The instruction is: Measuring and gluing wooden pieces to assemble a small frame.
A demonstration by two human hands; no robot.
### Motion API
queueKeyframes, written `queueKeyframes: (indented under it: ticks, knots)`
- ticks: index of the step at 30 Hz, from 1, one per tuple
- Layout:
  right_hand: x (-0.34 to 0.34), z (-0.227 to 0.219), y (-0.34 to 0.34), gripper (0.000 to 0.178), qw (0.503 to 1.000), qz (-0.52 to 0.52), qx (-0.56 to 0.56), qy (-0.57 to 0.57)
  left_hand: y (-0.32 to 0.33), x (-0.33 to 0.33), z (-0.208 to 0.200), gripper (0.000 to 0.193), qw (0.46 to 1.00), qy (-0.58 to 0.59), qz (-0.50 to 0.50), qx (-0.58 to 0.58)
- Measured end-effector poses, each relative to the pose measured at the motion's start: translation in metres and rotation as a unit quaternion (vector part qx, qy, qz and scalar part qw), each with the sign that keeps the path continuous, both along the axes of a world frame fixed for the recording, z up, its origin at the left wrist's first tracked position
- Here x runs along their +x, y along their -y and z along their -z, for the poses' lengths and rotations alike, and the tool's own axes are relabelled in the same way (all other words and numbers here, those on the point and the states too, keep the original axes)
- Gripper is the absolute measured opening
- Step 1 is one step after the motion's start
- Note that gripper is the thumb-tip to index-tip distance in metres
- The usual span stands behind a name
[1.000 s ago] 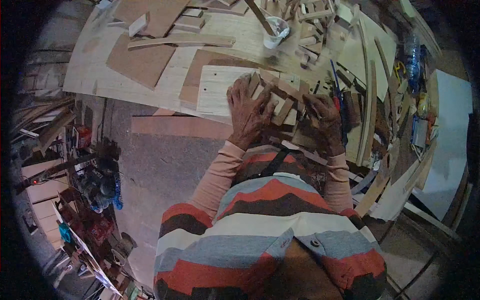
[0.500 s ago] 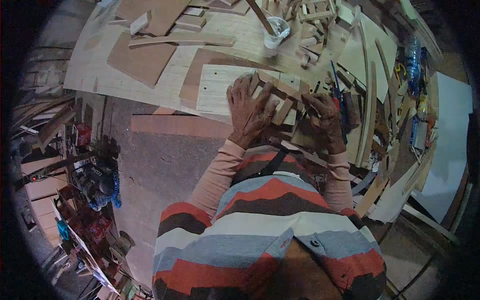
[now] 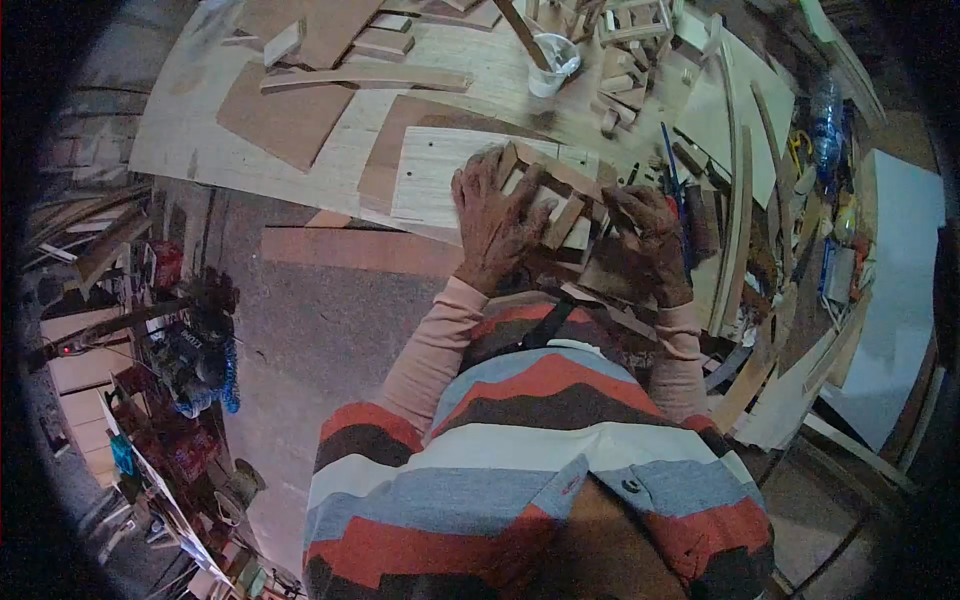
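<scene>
A small wooden frame (image 3: 566,218) with crosspieces lies on a pale, flat board (image 3: 425,185) near the table's front edge. My left hand (image 3: 495,218) is bent over the frame's left side, gripping it, with the thumb reaching toward a crosspiece. At the frame's right corner, my right hand (image 3: 648,238) has its fingers curled and pinched together. Whatever lies between those fingertips is hidden. Below the frame, the near parts of the wood sit in shadow close to my body.
A white plastic cup (image 3: 545,82) with a stick in it stands beyond the frame. Small wood blocks (image 3: 622,92) sit to its right. Long wood strips (image 3: 742,220) and a clear plastic bottle (image 3: 826,120) line the right side. A curved wood strip (image 3: 365,78) lies at far left.
</scene>
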State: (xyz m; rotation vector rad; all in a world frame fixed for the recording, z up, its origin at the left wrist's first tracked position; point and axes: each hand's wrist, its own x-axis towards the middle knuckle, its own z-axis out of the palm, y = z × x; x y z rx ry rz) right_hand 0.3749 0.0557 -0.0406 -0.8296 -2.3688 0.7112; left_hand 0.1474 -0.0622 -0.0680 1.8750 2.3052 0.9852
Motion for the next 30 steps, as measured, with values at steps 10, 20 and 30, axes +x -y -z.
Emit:
queueKeyframes:
  ticks: [10,20,30]
  knots:
    - [0.001,-0.006,-0.001,0.045,1.0,-0.003,-0.015,0.014,0.0,0.001,-0.006,0.064,1.0,-0.014,-0.005,0.002]
    - [-0.004,-0.01,0.001,0.033,1.0,0.013,0.016,0.021,0.0,0.005,-0.005,0.095,0.997,0.059,-0.04,0.012]
    - [0.001,-0.013,0.007,0.036,0.998,0.064,-0.004,0.007,0.0,0.005,-0.006,0.095,0.998,0.024,-0.039,0.041]
